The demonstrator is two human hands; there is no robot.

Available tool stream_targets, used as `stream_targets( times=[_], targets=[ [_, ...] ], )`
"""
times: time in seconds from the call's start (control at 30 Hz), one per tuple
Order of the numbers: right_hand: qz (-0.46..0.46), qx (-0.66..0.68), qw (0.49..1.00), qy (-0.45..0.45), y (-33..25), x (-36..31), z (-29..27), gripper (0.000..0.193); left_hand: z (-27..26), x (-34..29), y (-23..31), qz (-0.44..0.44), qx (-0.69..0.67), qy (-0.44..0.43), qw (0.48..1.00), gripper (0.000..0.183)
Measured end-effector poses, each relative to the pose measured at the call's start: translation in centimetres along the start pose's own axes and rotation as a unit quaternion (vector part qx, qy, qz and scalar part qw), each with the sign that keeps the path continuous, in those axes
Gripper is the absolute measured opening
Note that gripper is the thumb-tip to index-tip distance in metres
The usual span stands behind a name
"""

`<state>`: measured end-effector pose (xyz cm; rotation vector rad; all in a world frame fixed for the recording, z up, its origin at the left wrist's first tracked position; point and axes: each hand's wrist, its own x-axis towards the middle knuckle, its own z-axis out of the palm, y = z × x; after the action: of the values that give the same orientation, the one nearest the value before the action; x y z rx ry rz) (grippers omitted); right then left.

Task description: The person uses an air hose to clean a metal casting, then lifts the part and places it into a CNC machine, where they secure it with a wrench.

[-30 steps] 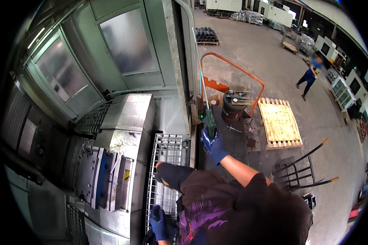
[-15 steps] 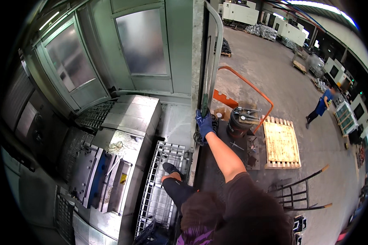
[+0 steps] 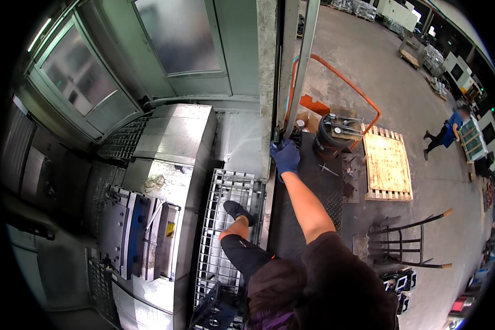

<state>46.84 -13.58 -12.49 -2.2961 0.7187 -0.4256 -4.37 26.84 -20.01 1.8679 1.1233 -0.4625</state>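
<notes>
My right hand (image 3: 285,158), in a dark blue glove, reaches forward to the upright metal door edge (image 3: 268,60). Its fingers are closed around something slim and dark at that edge. Only a small dark green tip (image 3: 276,135) shows above the glove, so I cannot make out its kind. Just beyond the hand, dark coils are partly hidden. My left hand is out of view. To the left lies the machine's inside, where a fixture (image 3: 113,234) with bolted plates and a blue strip stands beside a shiny metal cover (image 3: 173,135).
My foot (image 3: 239,213) rests on a metal grating (image 3: 209,250). Right of the door stand a black drum (image 3: 325,144) with tools on top, an orange rail (image 3: 349,78), a wooden pallet (image 3: 388,165) and a hand truck (image 3: 410,245). A person in blue (image 3: 451,129) walks farther off.
The view has tilted downward and shifted. My right hand stays at the door edge, and less of the green thing shows above it. The person in blue has stepped along near the glass-like panels.
</notes>
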Motion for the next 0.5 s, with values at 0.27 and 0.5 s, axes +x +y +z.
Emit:
stream_targets(
  times=[0.27, 0.5],
  targets=[
    [-0.001, 0.011, 0.997, -0.072, 3.5, 1.7, 0.4, 0.046, 0.1, -0.2, -1.7, -0.015, -0.011, 0.004, 1.0, 0.028],
    [-0.197, -0.185, 0.958, -0.101, 3.2, 3.4, 5.7, 0.031, -1.4, -3.0, -14.1, -0.068, -0.081, 0.056, 0.993, 0.029]
  ],
)
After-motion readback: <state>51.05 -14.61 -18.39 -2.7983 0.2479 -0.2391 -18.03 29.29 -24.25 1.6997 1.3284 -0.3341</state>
